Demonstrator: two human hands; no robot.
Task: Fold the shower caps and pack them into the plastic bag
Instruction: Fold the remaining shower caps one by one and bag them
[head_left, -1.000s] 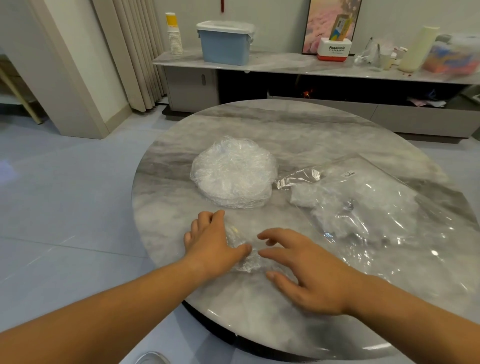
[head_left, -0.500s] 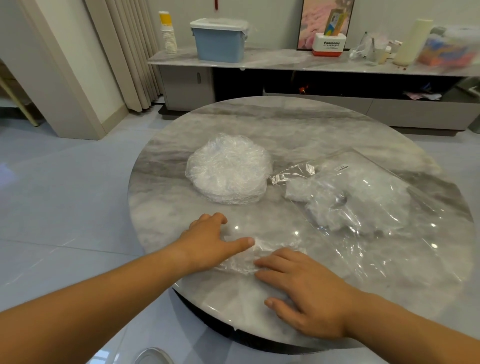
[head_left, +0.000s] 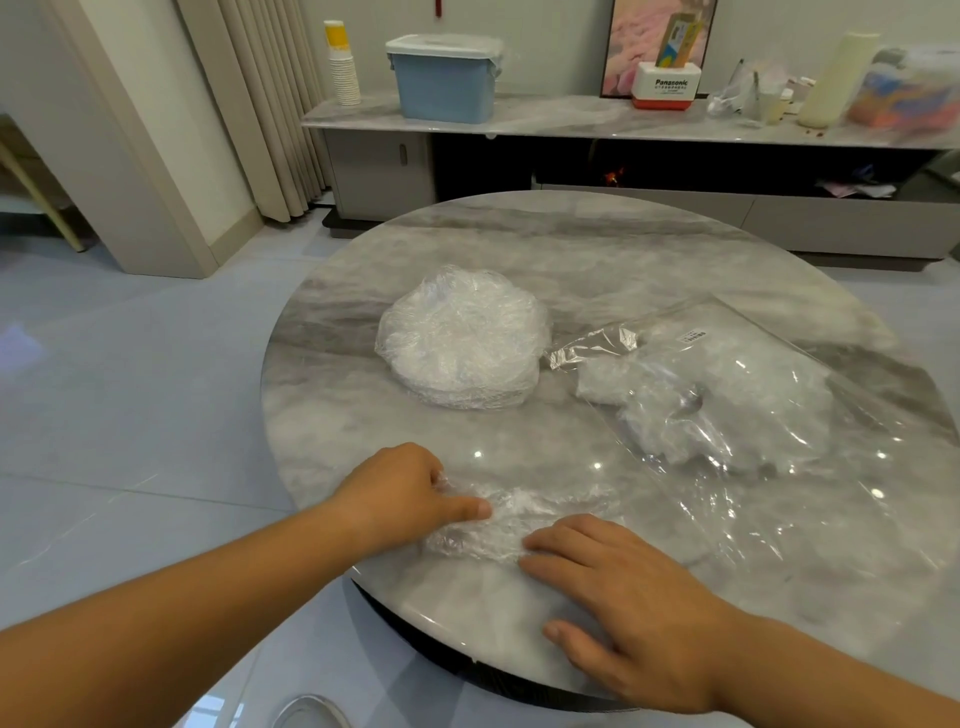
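Observation:
A clear shower cap (head_left: 501, 525), crumpled into a narrow strip, lies near the front edge of the round marble table (head_left: 597, 249). My left hand (head_left: 402, 491) holds its left end, fingers curled on the film and thumb stretched along it. My right hand (head_left: 618, 587) lies flat with straight fingers pressing the cap's right end. A stack of unfolded caps (head_left: 462, 338) sits at the table's middle. The big clear plastic bag (head_left: 779, 415) lies at the right with folded caps inside.
Behind the table runs a low marble sideboard (head_left: 571, 117) with a blue lidded box (head_left: 444, 78), a stack of paper cups (head_left: 343, 65) and small clutter. Curtains hang at the back left. Tiled floor surrounds the table.
Both hands have closed in on the cap and flattened it. My right hand came down from hovering to pressing the film; my left hand shifted slightly left along it.

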